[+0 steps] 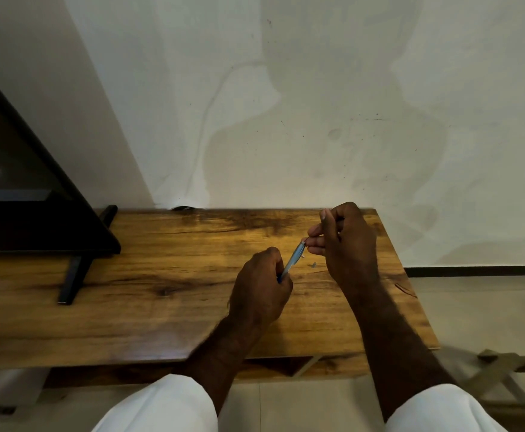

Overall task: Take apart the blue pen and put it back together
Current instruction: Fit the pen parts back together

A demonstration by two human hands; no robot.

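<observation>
My left hand point(262, 285) grips the lower end of the blue pen barrel point(293, 260), which slants up and to the right above the wooden table point(161, 275). My right hand point(342, 241) is at the barrel's upper end, its fingertips pinching something small there that I cannot make out; a thin dark tip pokes out behind its knuckles. A small pale pen part point(313, 264) lies on the table just below and between the hands.
A black monitor point(21, 188) on a dark stand point(74, 275) occupies the table's left side. The wall runs along the table's far edge. The table's right edge lies close to my right forearm, and a wooden frame point(498, 369) stands on the floor at the lower right.
</observation>
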